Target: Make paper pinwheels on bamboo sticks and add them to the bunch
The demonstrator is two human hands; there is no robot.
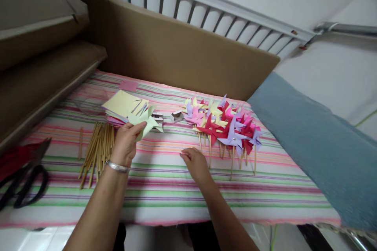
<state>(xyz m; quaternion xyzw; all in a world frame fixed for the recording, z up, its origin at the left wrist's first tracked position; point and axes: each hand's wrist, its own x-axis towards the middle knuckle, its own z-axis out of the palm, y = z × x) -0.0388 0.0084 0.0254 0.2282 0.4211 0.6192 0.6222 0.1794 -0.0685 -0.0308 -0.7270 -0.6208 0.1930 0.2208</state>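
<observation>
A pale green paper pinwheel [149, 120] is pinched between the thumb and fingers of my left hand [125, 143], with no stick visible on it. My right hand [194, 162] hovers lower and to the right, thumb and forefinger pressed together; anything between them is too small to name. Behind the left hand lies a stack of coloured paper squares [122, 104], yellow on top, some with slits. Wooden sticks [98, 149] are heaped left of that hand. Several pinwheels on sticks [234, 139], in red, purple, pink and yellow, lie piled to the right of my right hand.
Small open boxes, one of them grey [177, 116], sit between paper and pinwheels. Black-handled scissors [32, 180] lie at far left by something red. A striped cloth [165, 196] covers the surface. A brown board [176, 51] stands behind; blue fabric [303, 145] borders the right.
</observation>
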